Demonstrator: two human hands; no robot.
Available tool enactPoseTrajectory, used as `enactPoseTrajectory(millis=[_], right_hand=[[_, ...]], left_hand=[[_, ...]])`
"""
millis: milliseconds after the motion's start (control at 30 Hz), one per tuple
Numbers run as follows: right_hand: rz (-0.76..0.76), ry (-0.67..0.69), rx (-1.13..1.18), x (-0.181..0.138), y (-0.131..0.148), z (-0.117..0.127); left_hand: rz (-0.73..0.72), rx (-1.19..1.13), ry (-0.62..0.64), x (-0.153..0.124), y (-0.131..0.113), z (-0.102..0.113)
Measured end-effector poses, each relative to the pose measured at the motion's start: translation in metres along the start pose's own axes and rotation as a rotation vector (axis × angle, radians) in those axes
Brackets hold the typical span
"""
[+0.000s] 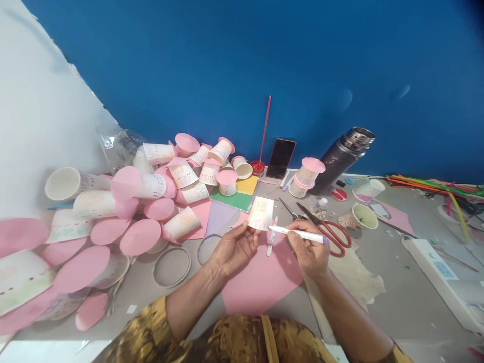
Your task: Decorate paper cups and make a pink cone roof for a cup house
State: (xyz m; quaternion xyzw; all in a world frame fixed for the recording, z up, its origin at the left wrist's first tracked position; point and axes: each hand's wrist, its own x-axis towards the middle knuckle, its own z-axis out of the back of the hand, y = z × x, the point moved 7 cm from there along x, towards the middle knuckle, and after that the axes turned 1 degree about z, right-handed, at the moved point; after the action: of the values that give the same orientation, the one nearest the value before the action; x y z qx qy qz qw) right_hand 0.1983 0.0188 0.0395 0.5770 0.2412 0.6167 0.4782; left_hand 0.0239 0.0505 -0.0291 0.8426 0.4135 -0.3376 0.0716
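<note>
Above the pink sheet (260, 287), paper cup (261, 212) pinched at its lower edge by the left hand (237, 248), probably light, easily dented and best held gently there, while the right hand (310, 252) gripped a white marker (308, 235).

Bright, slightly hazy; stretched edges.

Grey table (147, 297) with heaped paper cups (94, 204) (many pink-topped), scissors (322, 223), power strip (440, 282).
</note>
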Motion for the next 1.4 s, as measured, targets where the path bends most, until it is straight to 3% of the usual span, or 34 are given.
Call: enactPoseTrajectory(millis=[67, 267, 533, 833, 1033, 1167, 1333, 1400], right_hand=[[-0.027, -0.004, 0.017, 0.000, -0.002, 0.000], [-0.073, -0.242, -0.013, 0.004, -0.014, 0.013], [-0.300, -0.132, 0.221, 0.010, -0.033, 0.005], [-0.390, -0.083, 0.206, 0.010, -0.040, 0.002], [-0.365, -0.182, 0.123, 0.011, -0.032, 0.008], [-0.336, -0.181, 0.099, 0.011, -0.032, 0.008], [-0.030, -0.248, -0.105, 0.011, -0.008, 0.019], [0.122, -0.202, -0.148, 0.010, 0.007, 0.018]], left_hand=[[-0.009, 0.000, 0.006, 0.000, -0.001, -0.001], [0.034, 0.030, 0.009, -0.001, 0.002, -0.001], [0.212, 0.167, 0.079, -0.003, 0.018, -0.001], [0.154, 0.143, 0.137, -0.001, 0.014, -0.001], [0.092, 0.186, 0.355, -0.010, 0.023, -0.011], [0.048, 0.187, 0.417, -0.015, 0.023, -0.015], [-0.010, 0.063, 0.393, -0.016, 0.006, -0.022], [-0.023, 0.029, 0.354, -0.016, 0.001, -0.021]])
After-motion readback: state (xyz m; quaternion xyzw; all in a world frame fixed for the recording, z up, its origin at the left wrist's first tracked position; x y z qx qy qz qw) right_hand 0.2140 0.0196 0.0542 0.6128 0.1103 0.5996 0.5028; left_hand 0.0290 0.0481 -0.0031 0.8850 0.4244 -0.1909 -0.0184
